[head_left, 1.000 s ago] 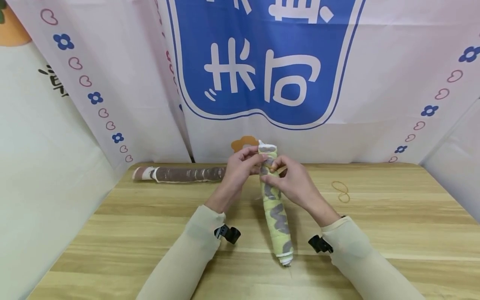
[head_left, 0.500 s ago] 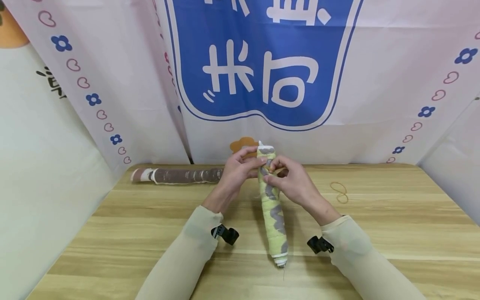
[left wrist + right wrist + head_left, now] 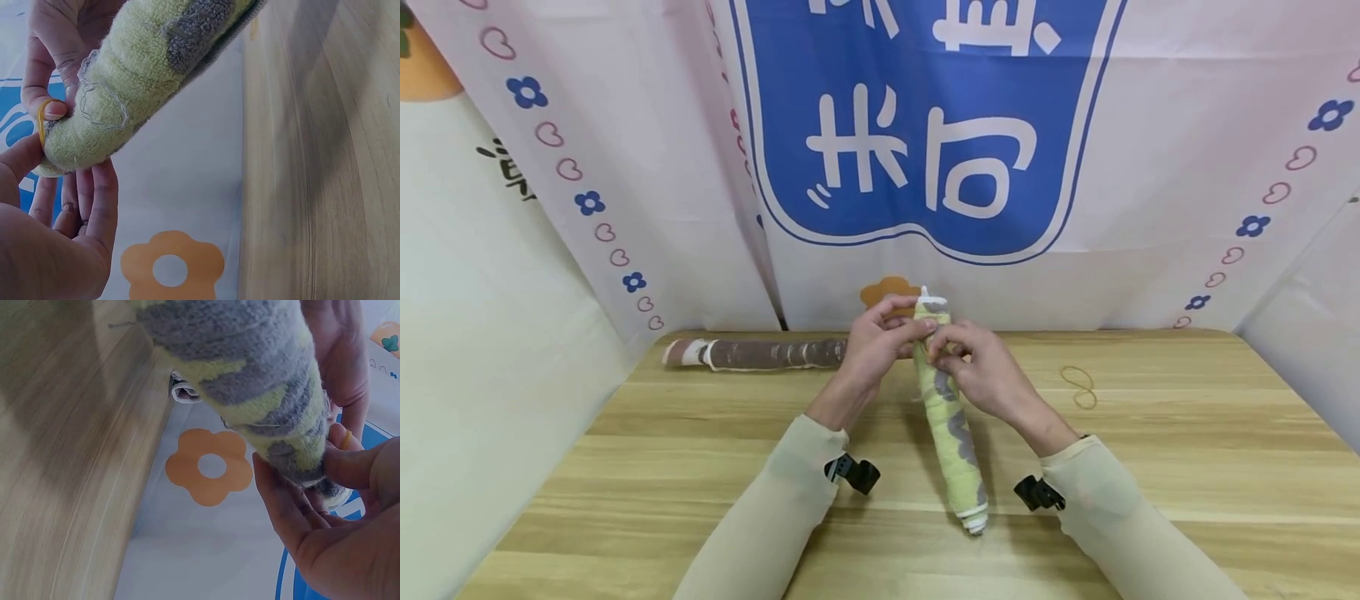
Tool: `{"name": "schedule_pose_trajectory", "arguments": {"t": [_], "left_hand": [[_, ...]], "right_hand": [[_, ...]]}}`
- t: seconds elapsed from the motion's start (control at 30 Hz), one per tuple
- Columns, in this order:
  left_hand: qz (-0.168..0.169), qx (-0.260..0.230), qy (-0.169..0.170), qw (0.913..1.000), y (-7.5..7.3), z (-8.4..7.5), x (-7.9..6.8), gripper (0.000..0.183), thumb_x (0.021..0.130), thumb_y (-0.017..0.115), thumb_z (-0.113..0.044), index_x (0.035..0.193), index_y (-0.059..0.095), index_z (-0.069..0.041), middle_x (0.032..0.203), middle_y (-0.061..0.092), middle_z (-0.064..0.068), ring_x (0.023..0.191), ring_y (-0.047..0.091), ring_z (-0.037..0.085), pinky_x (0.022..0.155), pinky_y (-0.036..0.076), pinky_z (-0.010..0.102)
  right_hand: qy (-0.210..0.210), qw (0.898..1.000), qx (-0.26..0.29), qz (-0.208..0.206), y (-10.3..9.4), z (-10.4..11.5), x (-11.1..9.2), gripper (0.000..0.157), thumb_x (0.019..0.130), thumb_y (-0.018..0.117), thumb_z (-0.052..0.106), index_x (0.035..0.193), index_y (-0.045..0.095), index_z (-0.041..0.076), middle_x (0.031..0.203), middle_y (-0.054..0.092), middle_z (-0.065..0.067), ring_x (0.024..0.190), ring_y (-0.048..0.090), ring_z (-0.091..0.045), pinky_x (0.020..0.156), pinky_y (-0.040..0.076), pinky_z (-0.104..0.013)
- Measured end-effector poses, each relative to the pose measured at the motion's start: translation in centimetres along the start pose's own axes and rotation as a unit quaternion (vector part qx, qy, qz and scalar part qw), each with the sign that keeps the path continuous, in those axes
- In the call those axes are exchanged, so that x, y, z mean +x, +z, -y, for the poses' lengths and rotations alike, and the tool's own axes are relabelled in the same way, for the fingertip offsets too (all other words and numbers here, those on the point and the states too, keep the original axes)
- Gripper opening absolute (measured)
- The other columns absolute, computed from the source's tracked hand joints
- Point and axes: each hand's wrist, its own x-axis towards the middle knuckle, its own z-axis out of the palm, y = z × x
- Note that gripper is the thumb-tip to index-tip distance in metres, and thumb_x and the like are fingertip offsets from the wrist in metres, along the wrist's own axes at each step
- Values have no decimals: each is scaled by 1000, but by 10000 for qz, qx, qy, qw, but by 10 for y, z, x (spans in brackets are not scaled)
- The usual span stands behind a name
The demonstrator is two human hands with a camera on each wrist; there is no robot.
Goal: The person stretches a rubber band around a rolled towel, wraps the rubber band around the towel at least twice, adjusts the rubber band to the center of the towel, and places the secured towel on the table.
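Note:
A rolled towel (image 3: 955, 450), yellow with grey patches, slants away from me above the table, its far end raised. My left hand (image 3: 872, 342) holds it near that far end, thumb on top and fingers on the left side and behind. From the right, the curled fingers of my right hand (image 3: 985, 367) pinch a yellow rubber band (image 3: 42, 122) against the roll. In the left wrist view the band loops by a right fingertip and over the towel's end; part of it is hidden. Loose grey threads (image 3: 103, 103) cling to the towel there.
A second rolled towel (image 3: 767, 354), brown with a pale end, lies at the table's back left, its right end behind my left hand. On the wooden table (image 3: 1187, 467) at right lies another rubber band (image 3: 1078, 387), twisted into a figure eight. A printed cloth (image 3: 1150, 167) hangs behind.
My right fingers have shifted slightly left across the towel with the rubber band. The towel's near end swung a little left, then back right. The left hand keeps its hold.

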Motion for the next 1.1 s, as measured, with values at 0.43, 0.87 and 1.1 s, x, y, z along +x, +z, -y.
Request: {"name": "schedule_pose_trajectory", "arguments": {"t": [0.43,0.87,1.1], "left_hand": [[-238,40,38,9997,2,0,-1,36,92,83,-13,126,72,-10,105,72,7,90,65,17,69,56,27],[-378,140,507,9979,9,0,-4,37,94,84,-14,127,71,-9,104,73,10,91,67,20,73,60,30],[277,-273,122,9992,5,0,-1,40,101,70,-11,141,64,-8,129,66,13,106,67,22,87,61,37]], "right_hand": [[39,9997,-229,84,1,2,-1,19,95,66,-11,92,70,7,102,65,-12,98,68,-33,79,59,-44],[703,9936,-880,22,3,11,-2,29,92,85,11,103,59,5,104,63,-12,85,65,-25,69,57,-36],[823,9965,45,103,-4,2,-1,20,95,75,0,102,56,3,101,63,-14,82,65,-25,65,55,-34]]}}
